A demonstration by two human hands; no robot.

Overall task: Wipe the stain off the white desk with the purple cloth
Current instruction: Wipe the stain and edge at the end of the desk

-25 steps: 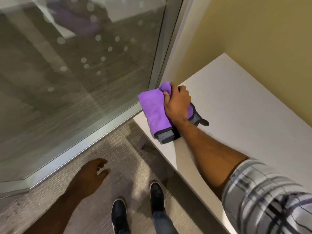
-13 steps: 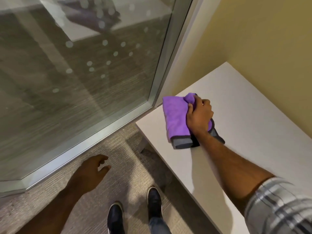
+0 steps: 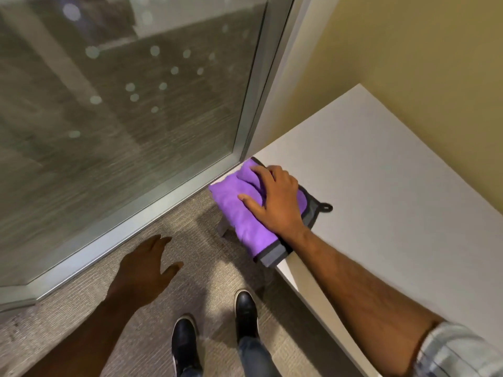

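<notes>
The right hand (image 3: 275, 202) presses flat, fingers spread, on the folded cloth (image 3: 239, 210), which lies at the worktop's (image 3: 394, 191) near corner and hangs partly over its edge. The left hand (image 3: 144, 270) hangs open over the carpet, holding nothing. No stain shows on the bare white surface, so wiping looks well along; whatever remains is hidden under the cloth.

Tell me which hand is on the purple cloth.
The right hand, pressed flat on the purple cloth; the left hand hangs empty over the carpet.
</notes>
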